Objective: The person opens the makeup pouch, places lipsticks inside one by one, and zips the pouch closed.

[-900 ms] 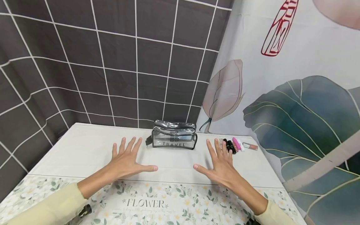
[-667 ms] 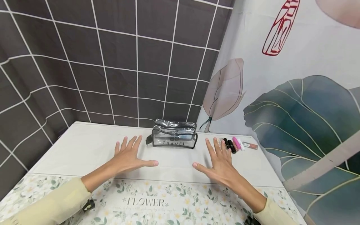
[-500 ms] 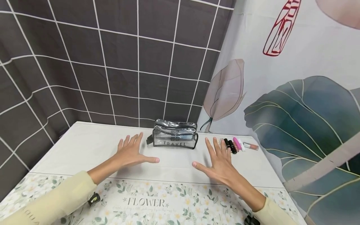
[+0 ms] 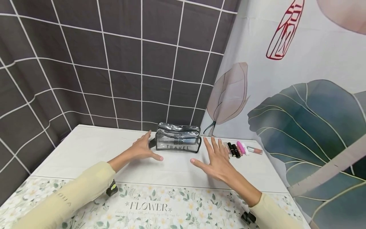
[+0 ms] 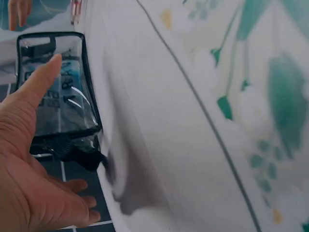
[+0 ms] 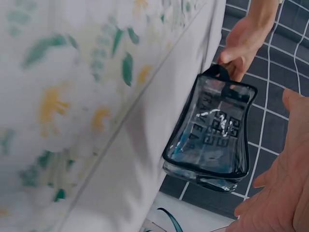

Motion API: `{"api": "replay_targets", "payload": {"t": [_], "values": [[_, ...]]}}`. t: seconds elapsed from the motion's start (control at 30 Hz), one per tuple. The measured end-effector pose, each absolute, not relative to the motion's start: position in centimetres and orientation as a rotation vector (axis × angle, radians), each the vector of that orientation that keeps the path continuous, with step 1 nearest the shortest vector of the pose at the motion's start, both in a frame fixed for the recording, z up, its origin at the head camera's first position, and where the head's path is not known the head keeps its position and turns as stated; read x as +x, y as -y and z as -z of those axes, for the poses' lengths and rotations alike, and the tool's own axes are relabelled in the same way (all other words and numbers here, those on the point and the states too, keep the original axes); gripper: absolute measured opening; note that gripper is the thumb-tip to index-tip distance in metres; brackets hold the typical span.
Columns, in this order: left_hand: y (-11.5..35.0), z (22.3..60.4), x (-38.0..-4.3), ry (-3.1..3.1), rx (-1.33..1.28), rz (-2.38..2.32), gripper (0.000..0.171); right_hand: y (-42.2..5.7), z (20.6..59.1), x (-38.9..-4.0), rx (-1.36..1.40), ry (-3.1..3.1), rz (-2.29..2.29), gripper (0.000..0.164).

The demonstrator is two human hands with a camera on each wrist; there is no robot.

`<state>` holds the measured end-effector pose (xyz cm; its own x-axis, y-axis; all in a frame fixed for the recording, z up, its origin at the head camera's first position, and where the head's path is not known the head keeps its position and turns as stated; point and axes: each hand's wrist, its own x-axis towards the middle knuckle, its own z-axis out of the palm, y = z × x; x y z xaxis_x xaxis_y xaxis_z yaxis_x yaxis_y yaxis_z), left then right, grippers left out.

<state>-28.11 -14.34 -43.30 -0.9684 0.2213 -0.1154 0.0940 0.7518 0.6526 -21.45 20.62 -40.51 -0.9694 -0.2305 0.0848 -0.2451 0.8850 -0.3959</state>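
A clear pouch (image 4: 178, 143) with black piping and the word TRAVEL stands at the back middle of the table. My left hand (image 4: 140, 149) is beside its left end, close to the black side tab (image 4: 152, 143), thumb spread away from the fingers. On the other side my right hand (image 4: 218, 162) hovers with fingers spread, just right of and in front of the pouch. Neither hand holds anything. In the left wrist view the thumb overlaps the pouch (image 5: 72, 111). The right wrist view shows the pouch (image 6: 207, 130) between both hands.
Several small cosmetics tubes, black (image 4: 235, 150), pink (image 4: 240, 147) and a clear-and-pink one (image 4: 254, 150), lie right of the pouch. A floral cloth (image 4: 151, 219) covers the table's front. A dark grid curtain (image 4: 123, 79) hangs behind, close to the pouch.
My left hand has moved right and forward to the pouch's left end. The right hand has shifted slightly left toward the pouch. The pouch and cosmetics have stayed put.
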Motion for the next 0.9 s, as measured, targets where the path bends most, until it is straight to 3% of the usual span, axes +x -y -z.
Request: {"api": "replay_targets", "payload": {"t": [0.2, 0.47, 0.77, 0.9], "values": [[13.9, 43.9, -29.8, -2.745, 0.28, -1.089, 0.153, -19.7, 39.8, -23.8, 0.447, 2.961, -0.618, 0.108], [14.6, 50.2, -35.1, -2.745, 0.296, -1.164, 0.162, -18.1, 39.6, -26.3, 0.625, 2.866, -0.597, 0.089], [13.3, 46.2, -32.1, -2.677, 0.344, -1.251, 0.129, -17.0, 40.1, -27.5, 0.688, 2.812, -0.505, 0.068], [13.7, 47.3, -32.9, -2.728, 0.344, -1.186, 0.118, -16.8, 40.5, -27.6, 0.695, 2.796, -0.438, 0.062]]}}
